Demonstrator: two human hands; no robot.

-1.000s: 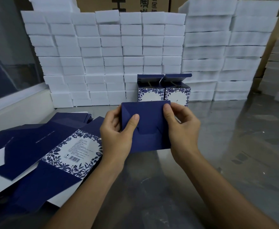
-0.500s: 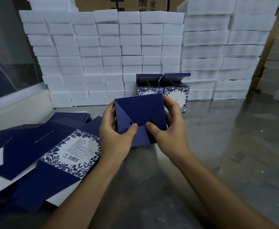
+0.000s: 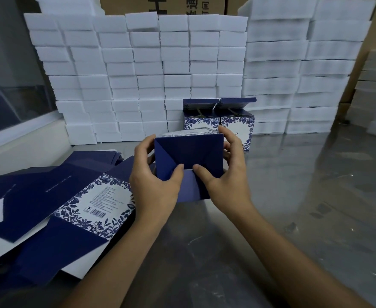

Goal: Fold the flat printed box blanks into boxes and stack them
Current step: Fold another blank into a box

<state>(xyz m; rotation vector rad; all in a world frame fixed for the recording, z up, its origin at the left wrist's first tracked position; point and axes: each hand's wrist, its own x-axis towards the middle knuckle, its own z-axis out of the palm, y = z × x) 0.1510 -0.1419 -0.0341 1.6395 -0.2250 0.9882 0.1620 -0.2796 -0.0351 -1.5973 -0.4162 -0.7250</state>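
Above steel table: left hand and right hand grip half-folded box, thumbs pressing bottom flaps.

Two folded boxes standing; one box in two hands; flat blanks and foam blocks uncountable.

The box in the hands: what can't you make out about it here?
Head view:
- Box: printed sides face away; only a sliver shows above its top edge.
- Its inside: closed off by the navy flaps.
- Fingers of left hand and right hand: partly behind the box.
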